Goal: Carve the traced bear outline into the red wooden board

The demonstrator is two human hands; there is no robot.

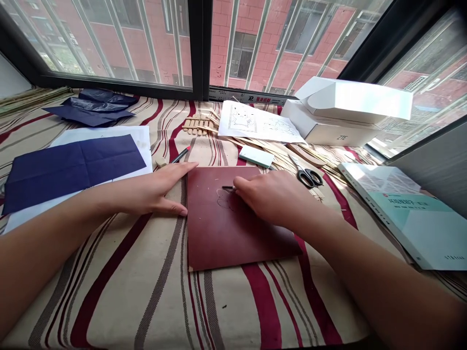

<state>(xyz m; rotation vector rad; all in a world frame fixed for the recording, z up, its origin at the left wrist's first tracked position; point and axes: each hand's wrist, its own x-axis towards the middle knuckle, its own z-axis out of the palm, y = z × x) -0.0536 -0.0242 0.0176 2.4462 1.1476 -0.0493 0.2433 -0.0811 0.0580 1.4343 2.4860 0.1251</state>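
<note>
A flat reddish-brown board [219,238] lies on the striped cloth in front of me. My left hand [156,192] rests along its left edge, fingers toward the top corner and thumb apart at the side; it grips nothing. Over the upper part of the board, my right hand [262,192] is closed round a slim dark-tipped tool [228,187], most of it hidden by the fingers, so its exact kind does not show. Its tip is at curved thin lines [224,201] marked on the board. A few small light specks lie near the lines.
Beyond the board are a pale green box [256,156], black-handled scissors [309,176], thin wooden strips [277,155] and a printed sheet [255,121]. Dark blue paper [73,165] lies left, a marker [180,154] beside it. A white carton [335,131] and a book [419,214] are right.
</note>
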